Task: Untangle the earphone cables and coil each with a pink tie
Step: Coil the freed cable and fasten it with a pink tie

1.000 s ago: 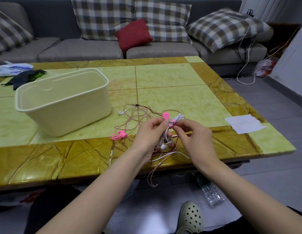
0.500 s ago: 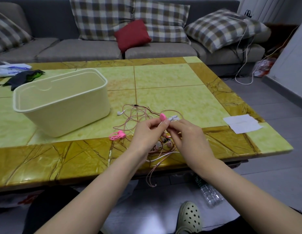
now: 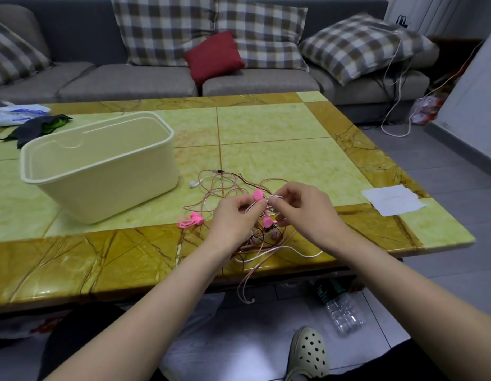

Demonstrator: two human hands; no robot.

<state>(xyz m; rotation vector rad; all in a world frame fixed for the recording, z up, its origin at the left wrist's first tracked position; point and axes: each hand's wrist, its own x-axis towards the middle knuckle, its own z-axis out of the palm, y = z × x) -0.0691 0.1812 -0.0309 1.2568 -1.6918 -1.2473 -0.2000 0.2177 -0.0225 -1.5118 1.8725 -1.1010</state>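
Pink silicone tie [image 3: 258,194] pinched by L hand [image 3: 233,218]; R hand [image 3: 302,207] pinches white cable [image 3: 274,197]. Pink/white earphone tangle [image 3: 223,188] unsorted; second pink tie [image 3: 190,220] unused. Est. early stage.

Tangled earphone cables [image 3: 227,188] with pink tie [image 3: 257,194]

pink ties [image 3: 190,221], pink+white cables [image 3: 225,188], cream tub [image 3: 101,171], green/amber marbled table [image 3: 266,149], red cushion [image 3: 214,56]

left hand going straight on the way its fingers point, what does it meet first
Probably the fingertips of the right hand, just beyond the pink tie the left hand pinches; depth unclear.
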